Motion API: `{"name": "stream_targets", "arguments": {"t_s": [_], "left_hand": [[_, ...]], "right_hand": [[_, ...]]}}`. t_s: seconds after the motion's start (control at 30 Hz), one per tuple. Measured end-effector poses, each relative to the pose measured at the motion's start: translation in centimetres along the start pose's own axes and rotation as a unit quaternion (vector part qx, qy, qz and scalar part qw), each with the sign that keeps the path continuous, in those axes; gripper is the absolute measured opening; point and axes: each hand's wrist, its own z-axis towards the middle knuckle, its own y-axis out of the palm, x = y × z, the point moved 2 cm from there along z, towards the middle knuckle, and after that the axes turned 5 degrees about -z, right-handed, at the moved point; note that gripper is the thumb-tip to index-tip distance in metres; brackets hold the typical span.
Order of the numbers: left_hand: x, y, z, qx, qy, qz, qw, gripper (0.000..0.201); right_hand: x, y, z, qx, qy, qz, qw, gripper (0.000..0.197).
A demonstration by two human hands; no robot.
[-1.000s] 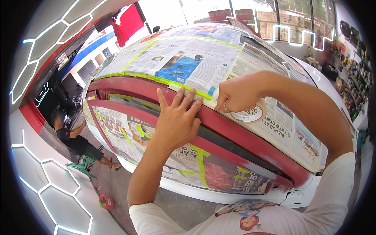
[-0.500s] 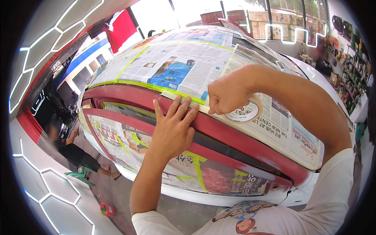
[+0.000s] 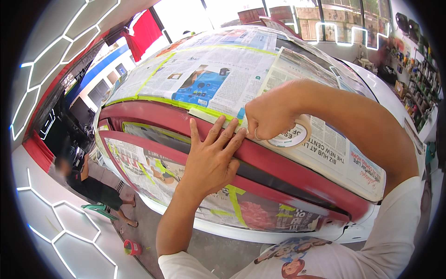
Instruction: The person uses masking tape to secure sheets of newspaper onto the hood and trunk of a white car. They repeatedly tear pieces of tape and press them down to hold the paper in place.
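In front of me is a car whose roof is covered with newspaper [image 3: 160, 81], edged by yellow-green tape [image 3: 153, 98]. A maroon roof rail [image 3: 158, 110] runs below that edge. My left hand [image 3: 209, 160] lies on the rail with fingers spread, its fingertips along a cream masking tape strip [image 3: 200, 113]. Just right of those fingertips, my right hand [image 3: 274, 111] is closed on a roll of masking tape [image 3: 305, 135], which rests against the newspaper. The right fingertips are partly hidden by the fist. More newspaper [image 3: 260, 204] covers the side window below.
At the left stands a person in dark clothes [image 3: 93, 183], near a green stool [image 3: 100, 210]. A red bucket [image 3: 132, 247] sits on the floor. Shelves packed with cans and bottles [image 3: 420, 76] line the right wall.
My left hand has slid a little to the right along the edge, closer to my right hand. The right hand stays closed on the tape roll at nearly the same spot.
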Motion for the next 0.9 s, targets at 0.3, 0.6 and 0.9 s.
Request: {"name": "stream_targets", "arguments": {"t_s": [0.3, 0.6, 0.9], "left_hand": [[1.2, 0.8, 0.2, 0.008, -0.01, 0.013, 1.0, 0.067], [0.9, 1.4, -0.2, 0.041, 0.007, 0.014, 0.999, 0.06], [0.8, 2.1, -0.6, 0.069, 0.002, -0.002, 0.998, 0.058]], "right_hand": [[0.7, -0.2, -0.2, -0.003, 0.07, 0.131, 0.989, 0.037], [-2.4, -1.7, -0.7, -0.024, 0.143, 0.077, 0.986, 0.022], [-3.1, -1.8, -0.2, -0.002, 0.169, 0.005, 0.986, 0.021]]}}
